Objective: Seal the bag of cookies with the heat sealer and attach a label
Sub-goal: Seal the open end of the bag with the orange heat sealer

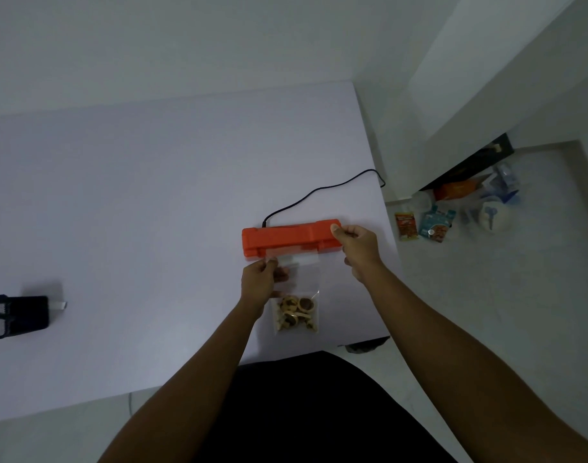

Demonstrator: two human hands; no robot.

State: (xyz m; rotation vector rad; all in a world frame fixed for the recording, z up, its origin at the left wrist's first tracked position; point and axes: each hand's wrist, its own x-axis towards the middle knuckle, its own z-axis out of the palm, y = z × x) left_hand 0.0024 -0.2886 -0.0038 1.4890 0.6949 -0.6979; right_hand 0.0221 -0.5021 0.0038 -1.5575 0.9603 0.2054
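Observation:
An orange heat sealer (pixel 287 237) lies near the right edge of the white table (pixel 135 195), with a black cord (pixel 322 190) running off its back. A clear bag of cookies (pixel 297 314) lies in front of it, its open top reaching into the sealer's slot. My left hand (pixel 260 282) pinches the bag's upper left edge just below the sealer. At the sealer's right end is my right hand (pixel 356 243), with the thumb on top of the orange lid and the fingers curled.
A black device (pixel 22 317) sits at the table's left edge. On the floor to the right lie snack packets (pixel 422 223), an orange box (pixel 456 190) and plastic items. The table's right edge runs close beside the sealer.

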